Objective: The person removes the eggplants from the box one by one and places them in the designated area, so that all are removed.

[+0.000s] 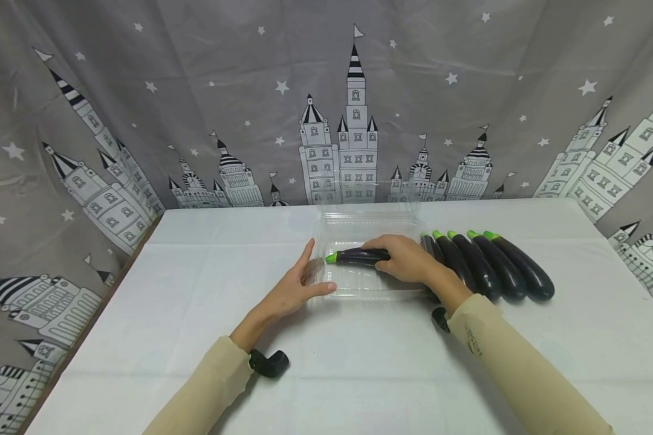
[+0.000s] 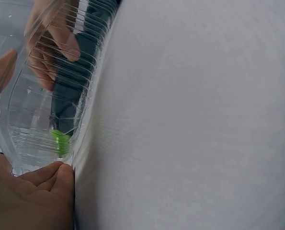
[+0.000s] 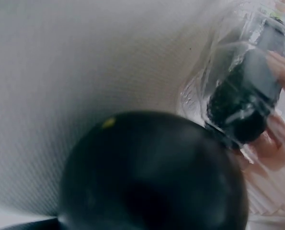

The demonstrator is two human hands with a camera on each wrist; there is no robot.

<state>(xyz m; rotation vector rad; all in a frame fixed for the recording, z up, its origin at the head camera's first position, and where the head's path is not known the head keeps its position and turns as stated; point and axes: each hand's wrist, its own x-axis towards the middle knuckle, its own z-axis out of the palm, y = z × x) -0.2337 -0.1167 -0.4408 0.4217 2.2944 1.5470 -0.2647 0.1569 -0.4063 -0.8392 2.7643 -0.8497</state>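
Observation:
An open clear plastic box (image 1: pixel 354 295) lies on the white table, its lid raised at the back. My right hand (image 1: pixel 405 258) reaches into it and grips a dark eggplant (image 1: pixel 354 257), its green stem end pointing left. The same eggplant (image 2: pixel 68 98) shows through the ribbed wall in the left wrist view. At the box's left end my left hand (image 1: pixel 294 289) rests with thumb and fingers spread, touching the wall. In the right wrist view the held eggplant (image 3: pixel 247 91) is seen through the plastic, its far side hidden by fingers.
Several eggplants (image 1: pixel 497 266) lie in a row right of the box, green ends away from me; my right forearm partly hides the nearest. One rounded eggplant end (image 3: pixel 152 172) fills the right wrist view's foreground. Behind the table hangs a grey castle-print curtain (image 1: pixel 326 72).

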